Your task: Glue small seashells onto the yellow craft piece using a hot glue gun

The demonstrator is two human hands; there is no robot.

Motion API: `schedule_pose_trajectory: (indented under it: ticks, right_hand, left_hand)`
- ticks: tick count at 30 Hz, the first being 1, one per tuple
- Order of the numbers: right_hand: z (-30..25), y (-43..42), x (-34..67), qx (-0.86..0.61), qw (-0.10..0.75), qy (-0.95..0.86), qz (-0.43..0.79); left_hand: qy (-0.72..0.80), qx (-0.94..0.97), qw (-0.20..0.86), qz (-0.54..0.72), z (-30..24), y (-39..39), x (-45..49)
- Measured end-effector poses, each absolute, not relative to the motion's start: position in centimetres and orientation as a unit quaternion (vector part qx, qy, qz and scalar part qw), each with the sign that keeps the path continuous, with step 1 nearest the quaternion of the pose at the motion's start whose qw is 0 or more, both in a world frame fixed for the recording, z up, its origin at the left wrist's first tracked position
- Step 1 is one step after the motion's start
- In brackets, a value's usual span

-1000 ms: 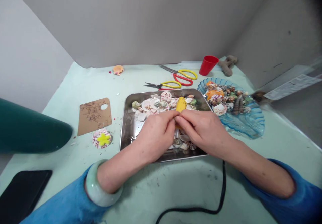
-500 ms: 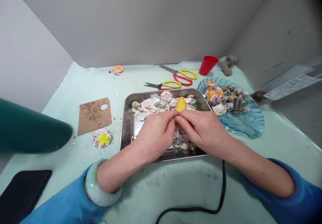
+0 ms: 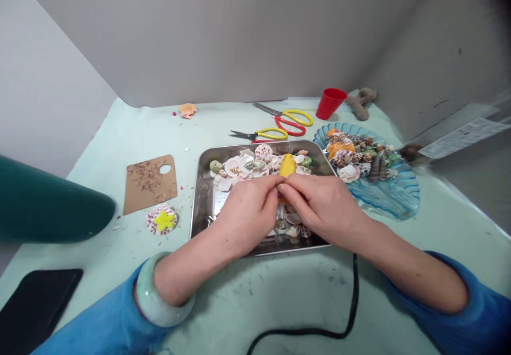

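My left hand (image 3: 249, 211) and my right hand (image 3: 325, 203) meet at the fingertips above a metal tray (image 3: 203, 195). Both are closed in a pinch, thumbs and forefingers pressed together. Whatever lies between the fingers is hidden or too small to make out. Just beyond the fingertips, a yellow rounded object (image 3: 287, 165) rests in the tray; its near end is covered by my hands. Around it lie many seashells (image 3: 239, 164), white, speckled and greenish. More shells (image 3: 293, 230) show below the hands, between my wrists.
Scissors (image 3: 275, 133) with yellow and red handles lie behind the tray, near a red cup (image 3: 331, 104). A blue dish (image 3: 399, 195) of shells stands right. Left are brown cardboard (image 3: 149, 184), a shell with a yellow flower shape (image 3: 163, 220) and a green cylinder (image 3: 51, 203). A black cord (image 3: 353, 302) runs in front.
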State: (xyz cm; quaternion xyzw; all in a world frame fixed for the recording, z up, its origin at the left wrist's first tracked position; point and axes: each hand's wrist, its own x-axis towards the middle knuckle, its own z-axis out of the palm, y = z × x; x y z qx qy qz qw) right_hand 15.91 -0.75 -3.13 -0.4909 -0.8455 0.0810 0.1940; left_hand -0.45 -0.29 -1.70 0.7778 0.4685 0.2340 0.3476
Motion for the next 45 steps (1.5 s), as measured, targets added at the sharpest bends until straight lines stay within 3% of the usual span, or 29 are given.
schedule_pose_trajectory:
  ticks: [45]
  right_hand:
    - [-3.17,-0.63,15.91,-0.488,0.198,-0.845,0.089]
  left_hand:
    - [0.467,0.777,0.35,0.237,-1.85,-0.29,-0.4]
